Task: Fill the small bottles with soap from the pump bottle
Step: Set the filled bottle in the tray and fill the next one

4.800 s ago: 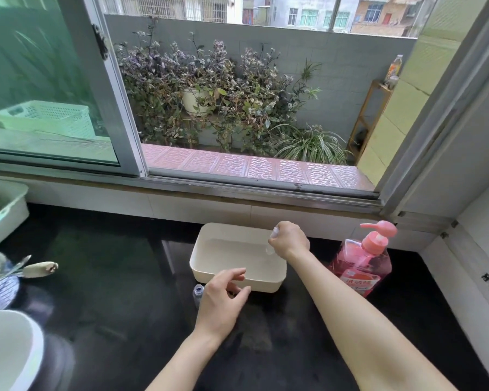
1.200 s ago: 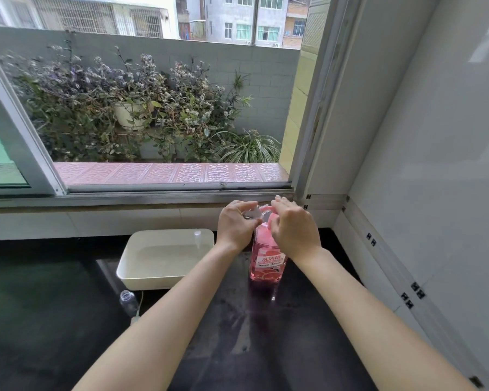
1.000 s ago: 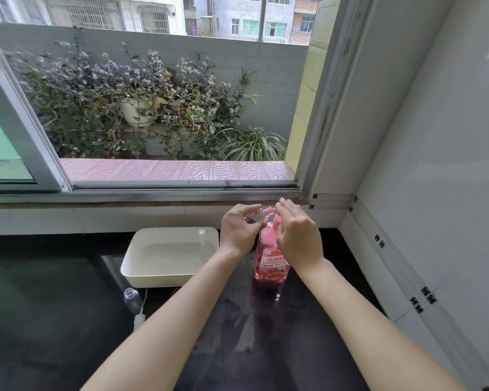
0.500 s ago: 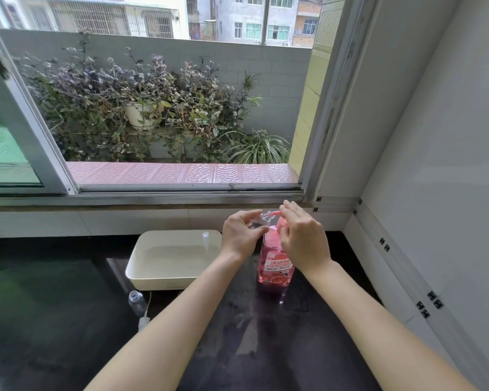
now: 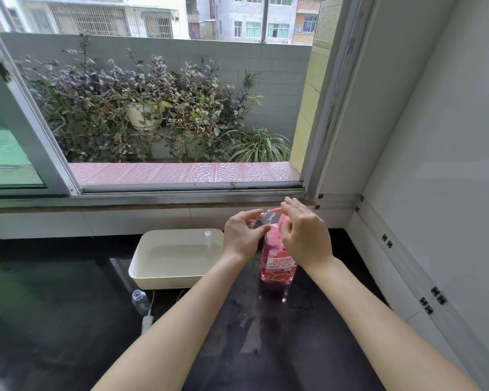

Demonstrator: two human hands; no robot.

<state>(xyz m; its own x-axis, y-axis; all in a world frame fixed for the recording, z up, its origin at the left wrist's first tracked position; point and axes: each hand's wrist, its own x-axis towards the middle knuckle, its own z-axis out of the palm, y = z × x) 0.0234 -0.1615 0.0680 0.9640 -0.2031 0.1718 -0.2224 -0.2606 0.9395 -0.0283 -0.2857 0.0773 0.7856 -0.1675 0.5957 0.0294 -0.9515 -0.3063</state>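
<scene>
A pink pump bottle (image 5: 277, 263) of soap stands on the dark counter (image 5: 68, 320). My left hand (image 5: 242, 235) holds a small clear bottle (image 5: 261, 220) tilted under the pump's spout. My right hand (image 5: 304, 235) rests on top of the pump head, hiding most of it. Another small clear bottle (image 5: 140, 301) stands open in front of the tray, with a white pump cap (image 5: 146, 323) lying beside it. A third small bottle (image 5: 207, 238) stands inside the cream tray (image 5: 164, 277).
The cream tray sits left of the pump bottle against the tiled back wall. A window sill (image 5: 181, 190) runs above the counter, and a white wall (image 5: 435, 193) closes off the right side.
My left hand left the counter and now holds a small bottle at the pump spout. My right hand moved from the tray to the pump head. The view shifted right.
</scene>
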